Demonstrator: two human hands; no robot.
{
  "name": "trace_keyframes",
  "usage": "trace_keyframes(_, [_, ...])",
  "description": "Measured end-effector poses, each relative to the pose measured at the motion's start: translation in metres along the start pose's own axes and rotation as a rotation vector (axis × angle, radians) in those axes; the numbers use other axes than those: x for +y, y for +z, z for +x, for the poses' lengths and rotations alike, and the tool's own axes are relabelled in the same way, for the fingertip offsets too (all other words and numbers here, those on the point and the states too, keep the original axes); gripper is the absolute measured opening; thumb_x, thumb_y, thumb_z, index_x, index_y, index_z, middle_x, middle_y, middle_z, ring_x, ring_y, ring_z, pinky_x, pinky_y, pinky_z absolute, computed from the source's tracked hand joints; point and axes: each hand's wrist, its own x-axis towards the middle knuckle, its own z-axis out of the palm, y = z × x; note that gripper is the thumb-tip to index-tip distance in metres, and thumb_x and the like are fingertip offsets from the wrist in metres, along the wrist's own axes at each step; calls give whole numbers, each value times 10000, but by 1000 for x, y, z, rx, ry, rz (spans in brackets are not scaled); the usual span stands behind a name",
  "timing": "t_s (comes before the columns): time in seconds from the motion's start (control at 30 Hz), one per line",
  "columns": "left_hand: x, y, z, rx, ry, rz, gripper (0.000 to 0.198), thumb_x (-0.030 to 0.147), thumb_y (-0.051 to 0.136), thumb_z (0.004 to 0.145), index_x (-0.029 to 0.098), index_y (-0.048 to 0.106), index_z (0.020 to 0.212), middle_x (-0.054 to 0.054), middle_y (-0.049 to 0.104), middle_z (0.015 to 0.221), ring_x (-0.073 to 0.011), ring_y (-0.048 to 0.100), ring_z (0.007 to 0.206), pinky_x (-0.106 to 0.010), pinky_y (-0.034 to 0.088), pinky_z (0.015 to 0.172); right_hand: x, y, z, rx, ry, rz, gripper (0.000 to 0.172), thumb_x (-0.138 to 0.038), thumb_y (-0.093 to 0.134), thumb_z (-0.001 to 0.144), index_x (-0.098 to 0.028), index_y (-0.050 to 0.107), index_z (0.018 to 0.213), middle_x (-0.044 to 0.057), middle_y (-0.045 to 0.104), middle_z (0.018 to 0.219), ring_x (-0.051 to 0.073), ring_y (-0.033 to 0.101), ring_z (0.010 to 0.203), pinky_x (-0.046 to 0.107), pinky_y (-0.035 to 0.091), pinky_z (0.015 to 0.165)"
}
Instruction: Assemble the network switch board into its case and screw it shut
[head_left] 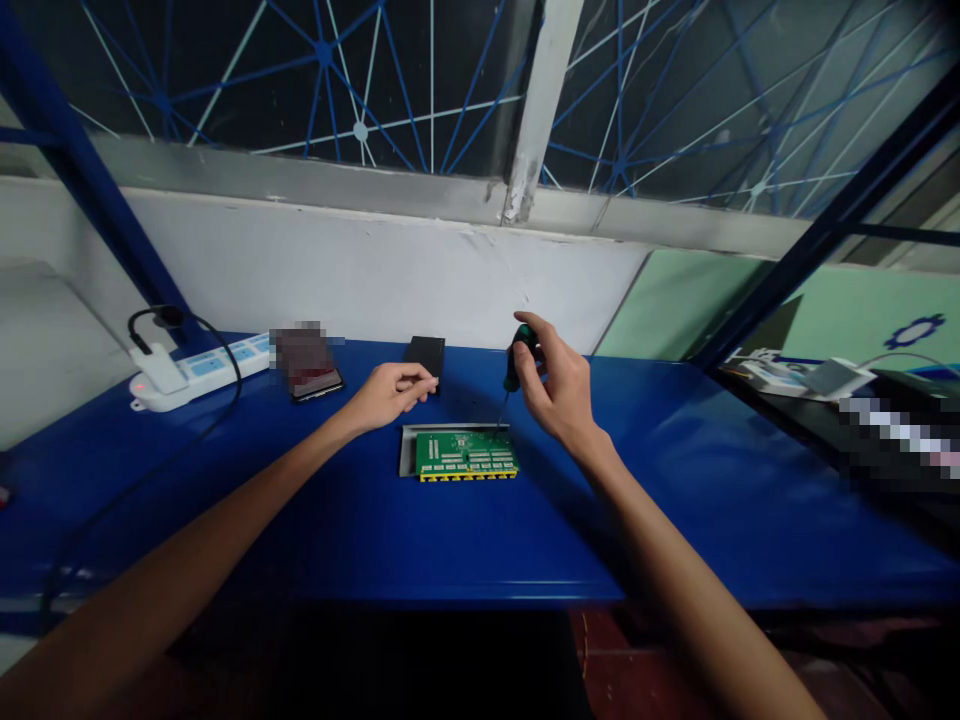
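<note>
A green circuit board [466,453] lies in a shallow grey metal tray [406,448] on the blue table [675,500]. My right hand [555,388] is wrapped round the dark green handle of a screwdriver [516,358], held upright with its thin shaft pointing down at the board's far right corner. My left hand [390,392] hovers just left of and behind the board, fingers pinched together; what it pinches, if anything, is too small to make out. A black box [425,356] stands right behind the left fingertips.
A white power strip [196,370] with a plug and black cable lies at the far left. A phone [315,378] rests beside it. A white wall runs behind the table. Devices and papers [817,378] sit on a dark surface at the right.
</note>
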Motion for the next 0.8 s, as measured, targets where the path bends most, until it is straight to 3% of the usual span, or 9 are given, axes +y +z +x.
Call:
trace_keyframes(0.17, [-1, 3, 0, -32, -118, -168, 341, 463, 561, 907, 157, 571, 757, -19, 533, 635, -67, 456, 478, -187, 300, 398, 0, -1, 0, 4, -14, -20, 369, -387, 517, 929, -196, 576, 1239, 58, 692, 868, 139, 588, 586, 301, 502, 583])
trace_keyframes(0.33, [3, 3, -1, -114, -181, -302, 376, 499, 567, 902, 170, 529, 723, 0, 477, 612, -60, 424, 457, -200, 272, 383, 0, -5, 2, -19, -24, -7, 381, -333, 434, 948, -188, 561, 1276, 54, 696, 867, 145, 597, 589, 310, 504, 594])
trace_keyframes(0.57, [5, 4, -2, -150, -171, -283, 381, 523, 566, 892, 190, 511, 715, 3, 475, 586, -68, 415, 447, -226, 257, 382, 1, -4, 1, -17, -64, 21, 366, -375, 549, 905, -214, 604, 1229, 34, 671, 864, 121, 584, 556, 296, 519, 604])
trace_keyframes(0.8, [7, 4, -3, -148, -192, -270, 391, 522, 592, 875, 172, 525, 713, 0, 490, 597, -62, 425, 454, -213, 263, 389, 2, -3, 1, -6, -75, 16, 425, -350, 536, 915, -187, 559, 1306, 22, 656, 810, 123, 572, 547, 288, 511, 581])
